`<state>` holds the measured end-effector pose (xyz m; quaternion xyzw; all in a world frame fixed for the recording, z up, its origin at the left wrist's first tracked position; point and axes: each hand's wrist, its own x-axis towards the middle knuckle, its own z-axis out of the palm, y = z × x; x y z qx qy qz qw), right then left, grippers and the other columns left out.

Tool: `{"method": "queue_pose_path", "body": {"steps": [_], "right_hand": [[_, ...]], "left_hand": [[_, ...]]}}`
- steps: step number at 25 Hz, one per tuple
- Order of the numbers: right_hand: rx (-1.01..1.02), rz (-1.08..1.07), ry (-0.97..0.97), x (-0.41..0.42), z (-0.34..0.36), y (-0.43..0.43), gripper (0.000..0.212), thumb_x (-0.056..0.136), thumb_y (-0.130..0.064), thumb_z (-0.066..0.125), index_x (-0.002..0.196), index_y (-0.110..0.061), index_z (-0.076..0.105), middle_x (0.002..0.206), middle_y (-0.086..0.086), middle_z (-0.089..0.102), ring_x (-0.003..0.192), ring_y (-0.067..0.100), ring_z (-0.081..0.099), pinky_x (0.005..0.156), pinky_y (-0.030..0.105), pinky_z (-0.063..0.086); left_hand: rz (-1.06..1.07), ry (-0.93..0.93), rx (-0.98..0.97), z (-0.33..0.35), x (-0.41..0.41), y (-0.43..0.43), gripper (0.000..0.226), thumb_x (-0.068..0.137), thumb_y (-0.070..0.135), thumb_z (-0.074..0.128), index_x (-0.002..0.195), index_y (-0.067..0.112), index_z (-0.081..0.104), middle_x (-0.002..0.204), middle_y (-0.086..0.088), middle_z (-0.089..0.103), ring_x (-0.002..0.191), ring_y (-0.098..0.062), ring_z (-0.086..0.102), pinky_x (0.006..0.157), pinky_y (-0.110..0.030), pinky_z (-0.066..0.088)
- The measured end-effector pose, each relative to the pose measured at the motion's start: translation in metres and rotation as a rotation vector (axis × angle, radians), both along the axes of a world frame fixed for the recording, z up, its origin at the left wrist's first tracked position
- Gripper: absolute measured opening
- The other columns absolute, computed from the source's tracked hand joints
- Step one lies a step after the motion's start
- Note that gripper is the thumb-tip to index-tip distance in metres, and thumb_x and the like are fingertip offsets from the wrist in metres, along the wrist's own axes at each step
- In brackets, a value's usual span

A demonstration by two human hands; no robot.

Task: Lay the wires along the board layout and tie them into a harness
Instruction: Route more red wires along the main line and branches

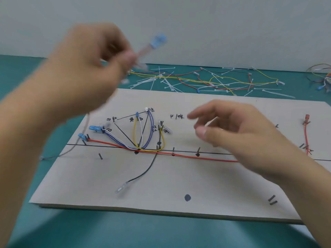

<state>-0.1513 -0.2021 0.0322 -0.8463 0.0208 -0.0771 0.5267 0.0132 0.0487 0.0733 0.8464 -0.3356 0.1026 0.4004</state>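
A pale layout board with drawn lines, pegs and handwritten labels lies on the green mat. Red, yellow, blue, white and black wires run along its lines. My left hand, blurred, is raised above the board's left side and pinches a wire near its blue terminal; the rest of that pale wire hangs down past the board's left edge. My right hand hovers over the board's right half with loosely curled fingers and holds nothing.
Behind the board lies a heap of loose wires and white cable ties. Another wire bundle sits at the far right. A short red wire stands between pegs at the board's right end.
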Motion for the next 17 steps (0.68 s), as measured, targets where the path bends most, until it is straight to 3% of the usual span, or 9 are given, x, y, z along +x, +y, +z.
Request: {"method": "queue_pose_path", "body": {"steps": [2, 5, 8, 12, 15, 17], "right_hand": [[0.312, 0.004, 0.012, 0.006, 0.011, 0.009, 0.030, 0.081, -0.026, 0.072, 0.111, -0.027, 0.075, 0.097, 0.003, 0.075, 0.079, 0.016, 0.071, 0.064, 0.029, 0.055], [0.370, 0.044, 0.070, 0.022, 0.012, 0.023, 0.042, 0.079, -0.021, 0.076, 0.120, -0.020, 0.068, 0.095, 0.002, 0.076, 0.080, 0.020, 0.074, 0.065, 0.031, 0.059], [0.576, 0.028, -0.016, 0.027, 0.007, 0.032, 0.024, 0.092, -0.005, 0.069, 0.116, -0.004, 0.068, 0.090, 0.010, 0.075, 0.070, 0.023, 0.070, 0.063, 0.031, 0.057], [0.499, -0.037, -0.115, 0.018, 0.001, 0.015, 0.010, 0.090, 0.005, 0.063, 0.096, 0.002, 0.071, 0.082, 0.018, 0.076, 0.067, 0.024, 0.073, 0.064, 0.029, 0.059], [0.393, -0.073, -0.105, 0.016, 0.002, 0.007, 0.012, 0.089, 0.007, 0.064, 0.092, 0.000, 0.073, 0.081, 0.021, 0.076, 0.068, 0.027, 0.074, 0.064, 0.030, 0.060], [0.387, -0.089, -0.107, 0.016, 0.001, 0.006, 0.013, 0.090, 0.008, 0.064, 0.092, -0.002, 0.073, 0.082, 0.020, 0.077, 0.069, 0.029, 0.075, 0.064, 0.031, 0.061]], "left_hand": [[-0.167, -0.056, 0.079, -0.003, -0.037, -0.034, 0.010, 0.097, 0.029, 0.058, 0.088, 0.025, 0.060, 0.066, 0.022, 0.063, 0.053, 0.006, 0.054, 0.051, -0.006, 0.036], [-0.211, -0.027, 0.111, -0.024, -0.039, -0.049, 0.013, 0.101, 0.025, 0.062, 0.089, 0.023, 0.060, 0.062, 0.003, 0.059, 0.052, -0.012, 0.045, 0.051, -0.019, 0.033], [-0.279, -0.010, 0.056, -0.031, -0.042, -0.047, 0.014, 0.102, 0.029, 0.062, 0.089, 0.023, 0.060, 0.058, 0.004, 0.053, 0.051, -0.012, 0.042, 0.050, -0.016, 0.029], [-0.350, -0.004, 0.079, -0.037, -0.046, -0.045, 0.009, 0.099, 0.028, 0.063, 0.091, 0.027, 0.061, 0.058, 0.003, 0.052, 0.052, -0.013, 0.045, 0.049, -0.017, 0.032], [-0.327, -0.054, 0.139, -0.040, -0.047, -0.047, 0.015, 0.098, 0.021, 0.066, 0.084, 0.027, 0.062, 0.056, 0.003, 0.051, 0.056, -0.016, 0.046, 0.051, -0.018, 0.034], [-0.326, 0.010, 0.131, -0.040, -0.045, -0.045, 0.014, 0.096, 0.025, 0.064, 0.082, 0.026, 0.063, 0.057, 0.000, 0.052, 0.056, -0.018, 0.048, 0.052, -0.023, 0.038]]}}
